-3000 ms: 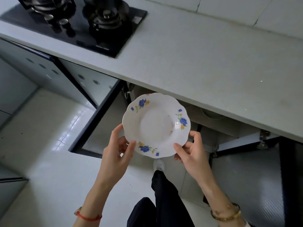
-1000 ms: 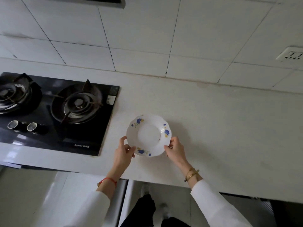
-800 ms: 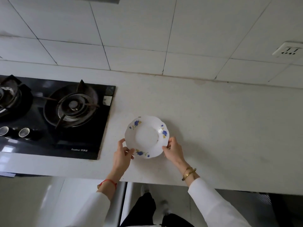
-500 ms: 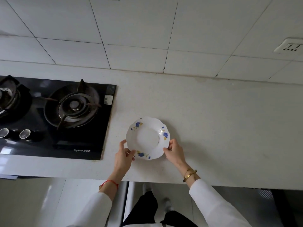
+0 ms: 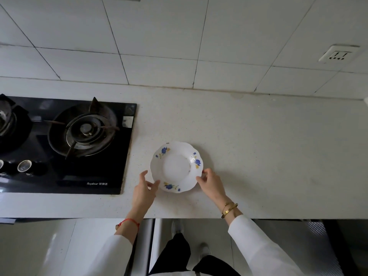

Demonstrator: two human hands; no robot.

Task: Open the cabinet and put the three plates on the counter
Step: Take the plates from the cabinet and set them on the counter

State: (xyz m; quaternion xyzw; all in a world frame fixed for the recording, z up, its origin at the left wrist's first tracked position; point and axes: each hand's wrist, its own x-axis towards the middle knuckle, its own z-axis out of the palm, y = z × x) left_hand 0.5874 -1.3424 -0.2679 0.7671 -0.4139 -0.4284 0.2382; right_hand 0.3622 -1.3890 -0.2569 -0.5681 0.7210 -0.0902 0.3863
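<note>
plate (image 5: pixel 176 166): white, blue-yellow flowers | counter (image 5: pixel 258 156): pale speckled | hob (image 5: pixel 65 144): black
</note>
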